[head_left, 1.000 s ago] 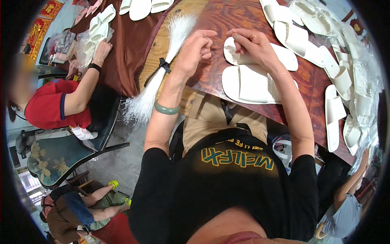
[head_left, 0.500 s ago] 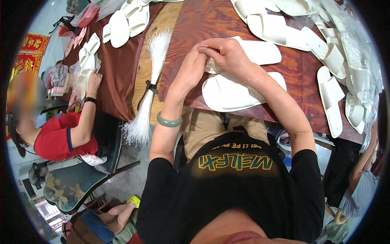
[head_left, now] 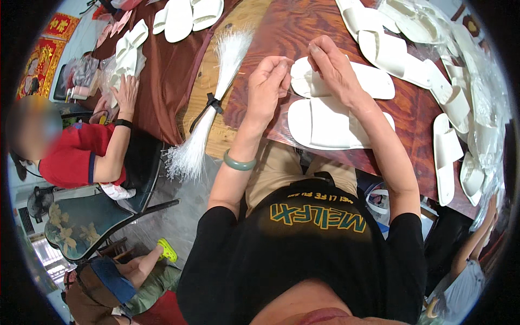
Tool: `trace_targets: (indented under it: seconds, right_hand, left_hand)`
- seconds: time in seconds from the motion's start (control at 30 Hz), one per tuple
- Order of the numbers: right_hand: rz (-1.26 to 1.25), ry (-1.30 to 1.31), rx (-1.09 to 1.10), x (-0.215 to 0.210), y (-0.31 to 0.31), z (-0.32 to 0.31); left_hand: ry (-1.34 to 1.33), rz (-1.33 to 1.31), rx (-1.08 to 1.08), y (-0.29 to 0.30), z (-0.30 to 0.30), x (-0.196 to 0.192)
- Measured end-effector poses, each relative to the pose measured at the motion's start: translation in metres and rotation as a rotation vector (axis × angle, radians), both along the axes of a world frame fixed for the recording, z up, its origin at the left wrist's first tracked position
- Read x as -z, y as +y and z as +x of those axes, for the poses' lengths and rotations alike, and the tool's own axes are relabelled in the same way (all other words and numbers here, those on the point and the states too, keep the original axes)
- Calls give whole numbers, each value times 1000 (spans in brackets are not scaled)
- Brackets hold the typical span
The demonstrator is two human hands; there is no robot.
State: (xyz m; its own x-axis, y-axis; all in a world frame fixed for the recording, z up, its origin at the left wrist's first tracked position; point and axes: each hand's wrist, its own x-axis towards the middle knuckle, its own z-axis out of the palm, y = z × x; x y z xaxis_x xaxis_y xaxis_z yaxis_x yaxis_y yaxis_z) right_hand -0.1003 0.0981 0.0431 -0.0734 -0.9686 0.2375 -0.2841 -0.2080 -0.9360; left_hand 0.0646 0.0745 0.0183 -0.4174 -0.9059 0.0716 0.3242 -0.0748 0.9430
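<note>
Two white slippers lie side by side on the dark red wooden table in front of me, the nearer slipper (head_left: 330,123) and the farther slipper (head_left: 374,81). My left hand (head_left: 269,86) is closed in a pinch just left of the farther slipper's strap end. Over that slipper, my right hand (head_left: 333,67) is closed too, thumb against the fingers. A gap separates the two hands. Whatever they pinch is too fine to make out. To the left lies a bundle of thin white plastic strands (head_left: 219,86), tied in the middle with a black band (head_left: 214,103).
More white slippers (head_left: 384,51) line the table's far and right side, some under clear plastic (head_left: 487,124). At the left, a co-worker in a red shirt (head_left: 81,151) handles slippers on a brown cloth (head_left: 162,70). Another person's arm (head_left: 476,238) shows at the right.
My hands were together over the farther slipper; now they are apart, left hand to the left and right hand to the right. The whole view has shifted a little.
</note>
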Motion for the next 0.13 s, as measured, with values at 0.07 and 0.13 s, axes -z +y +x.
trace_targets:
  seconds: [0.07, 0.13]
  right_hand:
    - [-80, 76, -86, 0, 1, 0]
    - [-138, 184, -104, 8, -2, -1]
  left_hand:
    - [-19, 7, -24, 2, 0, 0]
    - [-26, -15, -57, 4, 1, 1]
